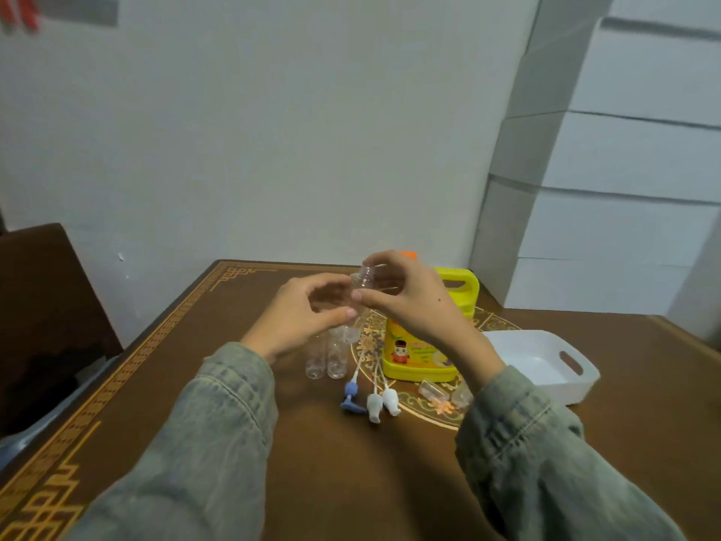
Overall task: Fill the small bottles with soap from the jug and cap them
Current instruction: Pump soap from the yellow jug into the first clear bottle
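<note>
A small clear bottle [361, 288] is held upright above the table, uncapped. My right hand [409, 294] pinches it near the neck with thumb and fingers. My left hand [300, 310] curls round its body from the left. Two more clear bottles [327, 355] lie on the table below my hands. Three pump caps [372, 400] with long tubes, one blue and two white, lie in front of the yellow soap jug [423, 361], which has an orange cap behind my right hand. Clear cap covers [444, 392] lie near my right sleeve.
A white tray [546, 369] with a handle slot sits at the right on the brown table [351, 462]. White stacked boxes [608, 169] rise behind the table's right corner. A dark chair [43, 306] stands at the left.
</note>
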Demonstrator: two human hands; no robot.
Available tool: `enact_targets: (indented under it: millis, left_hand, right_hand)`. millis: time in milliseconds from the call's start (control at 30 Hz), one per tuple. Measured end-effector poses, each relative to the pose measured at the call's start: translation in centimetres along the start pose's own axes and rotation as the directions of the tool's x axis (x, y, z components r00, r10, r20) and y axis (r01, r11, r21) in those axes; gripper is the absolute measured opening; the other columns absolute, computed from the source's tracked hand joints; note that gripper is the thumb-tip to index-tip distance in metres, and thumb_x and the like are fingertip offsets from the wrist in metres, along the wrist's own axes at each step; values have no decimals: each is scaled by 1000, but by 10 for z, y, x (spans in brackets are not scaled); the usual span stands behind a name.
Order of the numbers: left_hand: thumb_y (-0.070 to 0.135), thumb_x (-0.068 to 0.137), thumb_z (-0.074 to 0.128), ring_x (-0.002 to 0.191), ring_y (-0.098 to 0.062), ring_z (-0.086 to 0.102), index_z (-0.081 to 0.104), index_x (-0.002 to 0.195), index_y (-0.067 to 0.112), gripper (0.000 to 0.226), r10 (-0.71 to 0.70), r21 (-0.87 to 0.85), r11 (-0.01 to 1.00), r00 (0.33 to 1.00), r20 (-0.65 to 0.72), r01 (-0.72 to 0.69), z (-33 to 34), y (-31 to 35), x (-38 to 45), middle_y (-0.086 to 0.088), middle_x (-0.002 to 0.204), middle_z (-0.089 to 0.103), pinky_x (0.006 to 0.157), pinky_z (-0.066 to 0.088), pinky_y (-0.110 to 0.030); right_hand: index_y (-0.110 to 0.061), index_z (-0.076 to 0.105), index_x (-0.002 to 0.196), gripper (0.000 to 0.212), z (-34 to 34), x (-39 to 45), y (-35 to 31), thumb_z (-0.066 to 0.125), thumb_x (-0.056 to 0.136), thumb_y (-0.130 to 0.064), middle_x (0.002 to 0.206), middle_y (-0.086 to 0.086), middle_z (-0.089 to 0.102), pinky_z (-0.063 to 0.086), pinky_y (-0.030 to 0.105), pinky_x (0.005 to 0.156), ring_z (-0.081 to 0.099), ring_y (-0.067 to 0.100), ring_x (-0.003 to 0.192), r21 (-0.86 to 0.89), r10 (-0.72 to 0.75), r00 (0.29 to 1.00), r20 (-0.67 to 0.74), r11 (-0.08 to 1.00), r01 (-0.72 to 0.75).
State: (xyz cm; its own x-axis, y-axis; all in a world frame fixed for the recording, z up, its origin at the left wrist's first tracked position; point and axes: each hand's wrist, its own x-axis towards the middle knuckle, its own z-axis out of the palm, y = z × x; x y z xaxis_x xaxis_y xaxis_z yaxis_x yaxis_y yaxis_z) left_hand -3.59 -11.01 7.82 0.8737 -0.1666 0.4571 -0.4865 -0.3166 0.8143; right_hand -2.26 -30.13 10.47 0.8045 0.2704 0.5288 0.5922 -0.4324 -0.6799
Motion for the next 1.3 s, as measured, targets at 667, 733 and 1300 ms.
enact_targets:
  millis: [667, 733, 1300]
  left_hand:
    - [24, 71, 83, 87, -11, 69, 67, 106, 25, 39, -62, 235, 969, 997, -40, 69, 20, -37, 81, 9, 92, 73, 84, 55, -23]
    - [26, 72, 82, 87, -7, 68, 67, 110, 23, 41, -49, 297, 954, 999, -5, 48, 21, -36, 86, 10, 94, 72, 82, 54, -19]
    - [32, 75, 77, 86, -3, 64, 66, 116, 23, 43, -36, 422, 907, 995, 92, -6, 17, -45, 104, 9, 102, 68, 80, 51, -21]
  right_hand:
    - [-17, 71, 109, 23, -37, 37, 63, 68, 86, -17, 102, -2, 70, 46, 31, 87, 63, 16, 96, -410, -155, 966, -205, 910, 59]
    - [-15, 71, 115, 26, -33, 43, 66, 67, 90, -21, 112, 4, 67, 39, 30, 92, 57, 23, 108, -472, -150, 971, -187, 880, 45]
    - [-12, 77, 91, 9, -33, 66, 65, 75, 82, -10, 89, 5, 74, 32, 20, 70, 64, 22, 84, -530, -99, 989, -108, 848, 27]
